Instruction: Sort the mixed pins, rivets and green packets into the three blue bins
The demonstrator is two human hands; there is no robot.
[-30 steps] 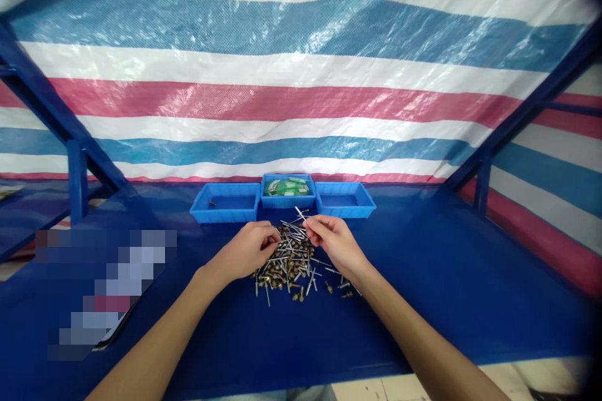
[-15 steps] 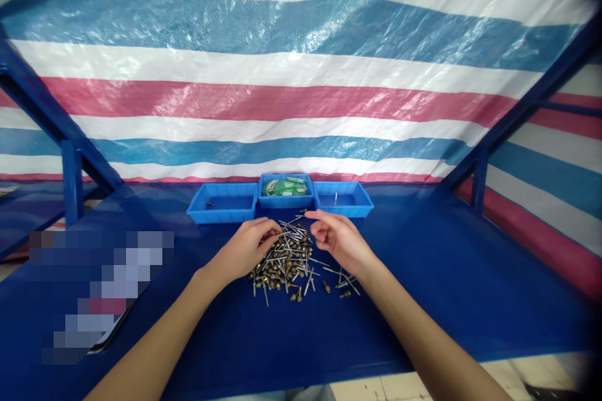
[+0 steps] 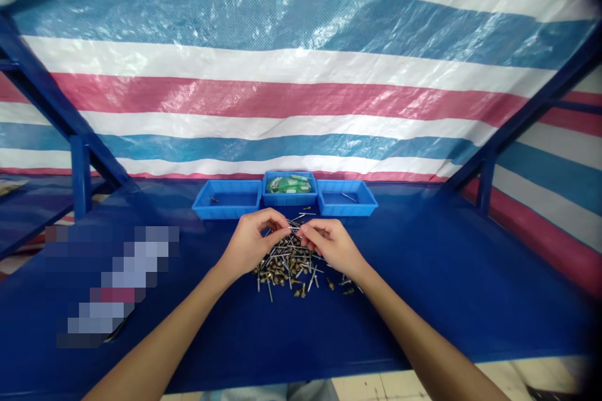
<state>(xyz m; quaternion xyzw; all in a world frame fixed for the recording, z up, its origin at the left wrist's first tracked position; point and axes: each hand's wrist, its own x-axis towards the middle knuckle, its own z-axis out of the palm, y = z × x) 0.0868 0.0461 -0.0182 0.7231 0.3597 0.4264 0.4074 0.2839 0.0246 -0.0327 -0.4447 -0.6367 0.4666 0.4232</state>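
My left hand is closed in a pinch above the pile, its thumb and forefinger on one end of a thin silver pop rivet. My right hand faces it, fingertips closed at the other end of that rivet. Beneath both hands lies a mixed pile of silver rivets and brass-coloured bolts, partly hidden by the fingers. A few loose bolts lie at its right edge, near my right wrist.
Behind the pile stand three blue bins: the left bin with one small bolt, the middle bin with green-and-white packets, the right bin with a silver rivet. A pixelated item lies left on the blue table.
My right hand has moved left and down from near the right bin to meet my left hand, closing its fingers. The rivet in the right bin has tipped from upright to lying.
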